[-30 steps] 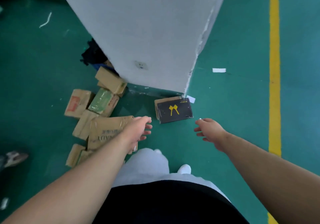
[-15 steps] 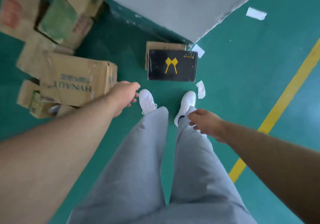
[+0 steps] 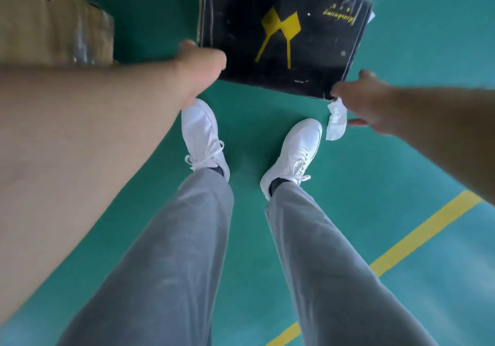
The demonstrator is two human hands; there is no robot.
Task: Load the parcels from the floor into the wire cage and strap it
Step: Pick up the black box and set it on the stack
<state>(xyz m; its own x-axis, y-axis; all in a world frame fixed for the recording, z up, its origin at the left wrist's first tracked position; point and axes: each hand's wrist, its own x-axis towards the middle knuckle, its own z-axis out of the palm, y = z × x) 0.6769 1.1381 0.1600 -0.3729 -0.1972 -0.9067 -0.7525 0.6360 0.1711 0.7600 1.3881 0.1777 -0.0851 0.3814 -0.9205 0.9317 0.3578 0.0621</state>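
Both hands are now coming down at the near corners of the black parcel (image 3: 281, 37), where a moment ago they were hanging back over the person's shoes, well short of it. Green floor (image 3: 401, 158) is filling most of what I am seeing, with a yellow line (image 3: 417, 227) crossing it at the right. A large brown carton (image 3: 53, 24) is sitting on the floor to the left, apart from the black parcel. The parcel, marked with a yellow emblem, is lying flat just ahead of the white shoes (image 3: 202, 134). The wire cage is nowhere in sight. The person is bending over with feet planted apart, which I take as bracing for a two-handed lift. The left hand (image 3: 203, 61) is reaching the near left corner; its back is facing me and hiding the fingers, so I cannot tell whether they are gripping yet. The right hand (image 3: 367, 99) is spreading wide, fingers and thumb splayed, beside the near right corner and holding nothing. One hand is going to each side, I would guess, because the parcel is broad and flat. A crumpled white scrap (image 3: 336, 121) is lying under the right hand, between it and the right shoe, and could be getting caught up in the grab.
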